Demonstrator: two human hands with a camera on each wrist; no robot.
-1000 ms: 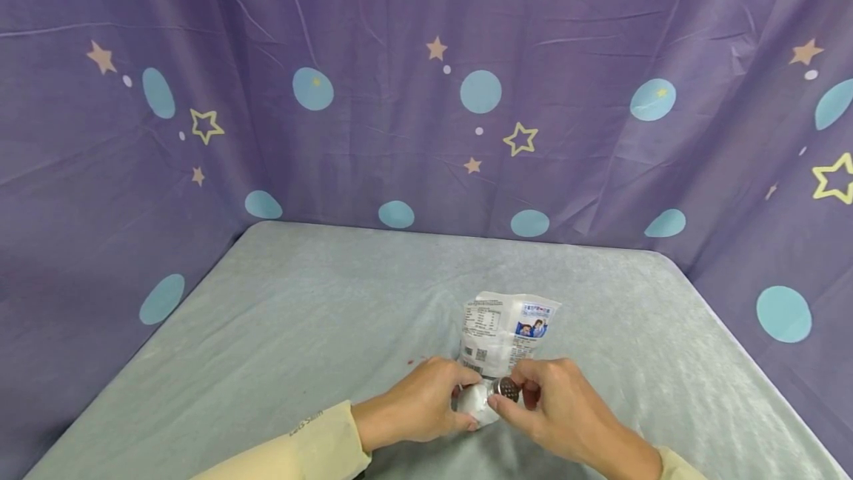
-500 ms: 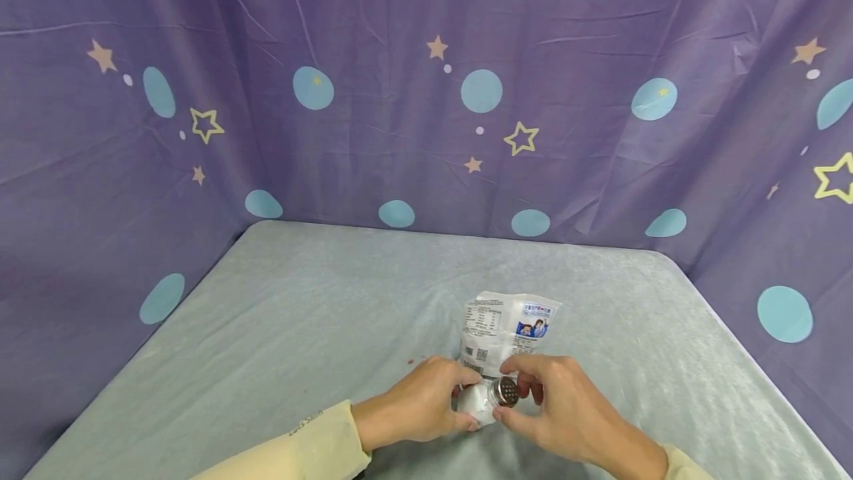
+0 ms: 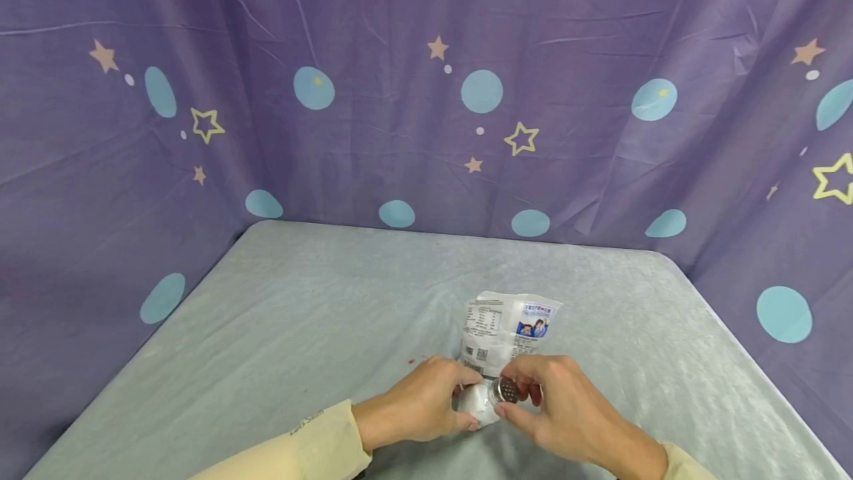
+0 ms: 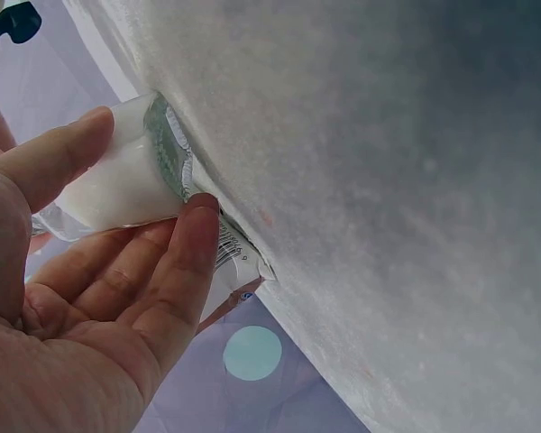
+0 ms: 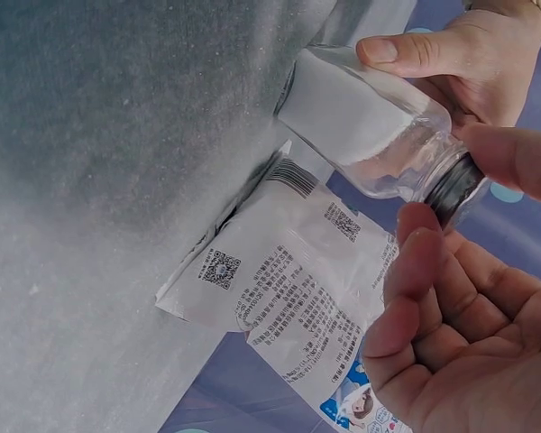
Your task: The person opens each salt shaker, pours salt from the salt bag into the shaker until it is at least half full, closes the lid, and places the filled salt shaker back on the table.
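Note:
A clear glass salt shaker (image 5: 347, 113), mostly filled with white salt, stands on the table in front of me. My left hand (image 3: 426, 400) holds the shaker's body, thumb on one side and fingers on the other, as the left wrist view also shows. At its neck sits a dark metal cap (image 3: 507, 390) with small holes in its top. My right hand (image 3: 566, 410) pinches this cap between thumb and fingertips. Just behind the shaker a white printed pouch (image 3: 503, 332) stands upright, its lower right part hidden by my right hand in the head view.
A pale grey-green cloth covers the table (image 3: 320, 295). Small reddish marks (image 3: 411, 361) lie on it left of the pouch. A purple curtain (image 3: 373, 35) with stars and blue dots hangs round the back and sides.
My right thumb and fingers have loosened from the cap, shifted slightly round it and closed on it again. The left hand, the shaker's body and the pouch have stayed in place.

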